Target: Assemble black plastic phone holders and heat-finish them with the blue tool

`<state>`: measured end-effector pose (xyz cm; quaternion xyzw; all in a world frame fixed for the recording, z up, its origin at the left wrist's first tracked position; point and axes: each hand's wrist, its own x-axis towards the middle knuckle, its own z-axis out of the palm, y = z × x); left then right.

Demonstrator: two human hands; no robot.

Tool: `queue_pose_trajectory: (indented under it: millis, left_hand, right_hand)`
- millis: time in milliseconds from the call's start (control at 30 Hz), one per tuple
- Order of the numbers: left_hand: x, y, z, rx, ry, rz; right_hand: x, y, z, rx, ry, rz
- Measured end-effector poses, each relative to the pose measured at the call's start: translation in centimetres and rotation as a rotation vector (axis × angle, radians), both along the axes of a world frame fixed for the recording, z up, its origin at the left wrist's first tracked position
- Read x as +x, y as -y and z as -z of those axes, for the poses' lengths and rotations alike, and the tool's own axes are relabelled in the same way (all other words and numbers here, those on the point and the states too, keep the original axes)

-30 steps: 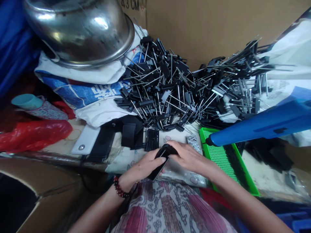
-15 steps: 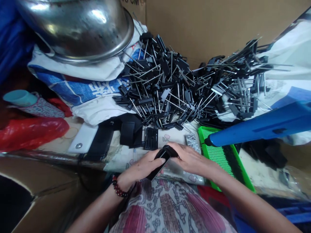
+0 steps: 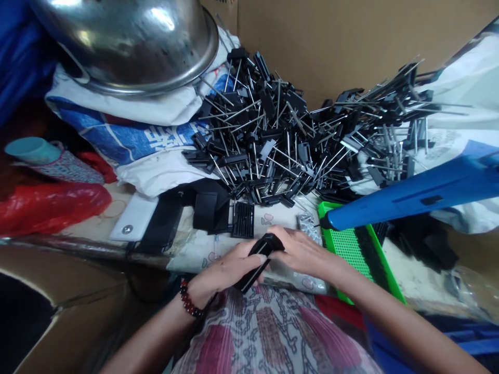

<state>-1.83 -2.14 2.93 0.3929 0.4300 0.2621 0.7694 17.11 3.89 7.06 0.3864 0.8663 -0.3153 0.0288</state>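
Both hands grip one long black plastic piece [image 3: 249,275], held tilted at the table's front edge, close to my body. My left hand [image 3: 230,267] is closed around its middle with the thumb on top. At its upper end, my right hand [image 3: 298,252] pinches the piece, with the fingertips partly hidden. Just beyond the hands lies a ribbed black plastic part [image 3: 243,220]. A small bag of metal screws [image 3: 307,226] is near my right fingers.
A large heap of black plastic parts with metal rods [image 3: 268,140] fills the back. A blue power screwdriver [image 3: 405,195] reaches over a green tray [image 3: 390,275] at right. A metal bowl [image 3: 132,47], cup [image 3: 35,150], white phone-like slab [image 3: 132,218] and red bag [image 3: 54,208] are at left.
The black piece has turned slightly in my hands, its long face now catching a bright line. Both hands keep nearly the same place; the view has shifted a little.
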Motion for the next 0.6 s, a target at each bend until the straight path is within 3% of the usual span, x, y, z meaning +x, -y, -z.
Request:
queue_pose_trajectory:
  millis: [167,367,500,600]
  left_hand:
    - [0.6,0.4,0.6,-0.091,0.104,-0.085]
    - [1.6,0.1,0.7,-0.093,0.262,-0.293]
    - [2.2,-0.5,0.2,-0.122,0.292,-0.453]
    - [2.9,-1.0,0.0,-0.097,0.340,-0.619]
  right_hand:
    - [0.3,-0.9,-0.2,-0.051,-0.026,-0.036]
    - [1.0,-0.5,0.2,0.035,-0.176,0.229]
    - [1.4,1.1,2.4,-0.096,-0.496,0.466]
    - [0.9,2.5,4.0,-0.306,-0.607,0.531]
